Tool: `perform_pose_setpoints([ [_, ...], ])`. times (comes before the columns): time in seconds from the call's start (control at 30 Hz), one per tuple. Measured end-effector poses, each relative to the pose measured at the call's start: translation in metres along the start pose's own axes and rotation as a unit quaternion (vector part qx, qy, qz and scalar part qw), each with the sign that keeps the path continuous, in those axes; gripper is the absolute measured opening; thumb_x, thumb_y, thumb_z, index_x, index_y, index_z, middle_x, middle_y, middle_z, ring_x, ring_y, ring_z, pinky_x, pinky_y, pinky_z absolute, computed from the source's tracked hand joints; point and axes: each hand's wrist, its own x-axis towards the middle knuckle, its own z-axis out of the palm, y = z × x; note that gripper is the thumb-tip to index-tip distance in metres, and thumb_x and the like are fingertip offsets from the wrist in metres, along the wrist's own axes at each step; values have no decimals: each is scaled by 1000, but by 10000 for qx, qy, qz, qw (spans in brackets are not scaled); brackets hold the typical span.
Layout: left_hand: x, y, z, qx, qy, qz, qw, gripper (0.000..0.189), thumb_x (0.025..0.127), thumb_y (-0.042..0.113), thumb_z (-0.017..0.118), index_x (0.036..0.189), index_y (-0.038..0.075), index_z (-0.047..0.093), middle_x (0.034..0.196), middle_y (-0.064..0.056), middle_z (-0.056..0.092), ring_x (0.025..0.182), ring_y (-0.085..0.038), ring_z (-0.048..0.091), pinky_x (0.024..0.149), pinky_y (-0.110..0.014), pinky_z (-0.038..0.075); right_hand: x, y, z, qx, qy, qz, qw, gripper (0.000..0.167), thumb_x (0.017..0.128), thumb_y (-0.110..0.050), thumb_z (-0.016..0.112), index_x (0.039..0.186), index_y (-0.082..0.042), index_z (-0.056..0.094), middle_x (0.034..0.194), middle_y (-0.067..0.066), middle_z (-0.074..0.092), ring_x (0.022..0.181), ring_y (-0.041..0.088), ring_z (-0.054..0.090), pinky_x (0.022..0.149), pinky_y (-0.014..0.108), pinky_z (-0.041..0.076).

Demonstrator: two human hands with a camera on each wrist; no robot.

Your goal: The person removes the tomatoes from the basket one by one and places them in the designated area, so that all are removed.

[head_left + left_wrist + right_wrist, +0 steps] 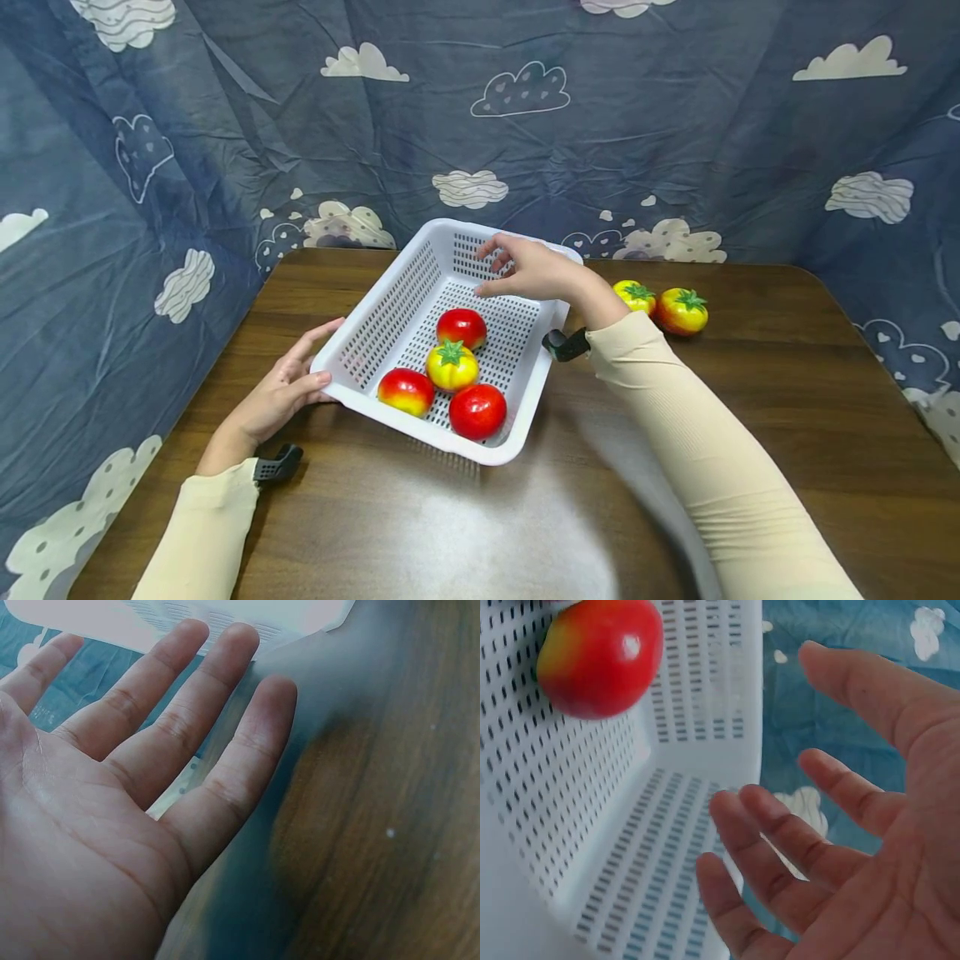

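A white perforated plastic basket (pixel 360 333) sits at an angle on the table. My left hand (pixel 288 379) is at its left corner, fingers nearly straight and spread, fingertips right at the rim. In the left wrist view, the palm (pixel 82 832) faces up with nothing in it. Over the basket's back right part hovers my right hand (pixel 532 268), fingers loosely bent and holding nothing. Several shiny artificial tomatoes lie in the basket: a yellow one with a green leafy top (pixel 452 371), a red-yellow one (pixel 406 392) and red ones (pixel 477 412). The right wrist view shows a red tomato (pixel 604 660) inside.
Two yellow-red tomatoes with green tops, one (pixel 681 312) beside the other (pixel 634 295), lie on the table right of the basket, partly behind the right forearm. The brown wooden table (pixel 360 517) ends at a blue cloud-patterned cloth (pixel 525 150).
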Motion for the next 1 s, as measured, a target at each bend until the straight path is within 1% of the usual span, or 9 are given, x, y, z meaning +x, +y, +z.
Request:
perform_pose_setpoints([
  [0.13,1,0,0,21,20,-1,10000,73,107,-3,47,170,26,26,149,2,55,121,-15,69,94,-32,63,11,-6,12,-248,-333,-11,9991,59,94,-31,81,144,-10,57,139,21,65,125,36,64,108,48,55],
  [0.23,1,-1,0,33,20,-7,10000,72,107,-2,47,170,26,26,150,2,55,122,-16,69,94,-32,62,18,-8,20,-392,-606,2,9974,57,95,-29,79,144,-9,58,143,23,64,132,36,60,109,48,53],
  [0.33,0,-1,0,22,8,-3,10000,72,107,-2,47,170,26,26,150,2,55,122,-16,69,94,-31,62,25,-11,28,-509,-813,76,9954,56,95,-28,77,144,-8,58,145,23,62,134,36,58,110,48,52],
  [0.53,-3,0,-1,20,39,-11,10000,73,107,-3,47,170,27,26,149,1,55,122,-16,69,94,-31,63,38,-17,42,-743,-1155,223,9903,50,96,-24,76,141,-7,61,140,23,63,126,34,59,105,43,53],
  [0.67,-2,2,0,37,48,-22,10000,73,107,-3,47,170,27,27,150,1,54,122,-16,69,94,-31,63,41,-19,47,-831,-1251,304,9882,49,96,-21,77,140,-7,62,137,21,65,122,32,60,105,41,54],
  [0.73,-1,2,0,31,34,-16,10000,73,107,-3,47,170,27,27,150,1,53,122,-16,69,94,-31,63,42,-18,50,-823,-1289,315,9877,48,95,-20,78,139,-7,62,134,20,66,118,30,62,103,38,55],
  [0.9,-1,1,-1,29,11,-18,10000,73,107,-3,47,170,27,26,151,2,54,122,-16,69,94,-32,63,40,-19,53,-765,-1401,520,9858,47,95,-22,80,137,-9,62,125,15,67,105,25,62,87,30,55],
  [1.0,0,1,-1,44,11,-11,10000,73,107,-3,47,170,27,26,151,2,54,122,-16,69,94,-32,63,40,-19,54,-684,-1453,678,9847,46,96,-22,79,137,-10,62,124,14,65,102,23,61,81,29,55],
])
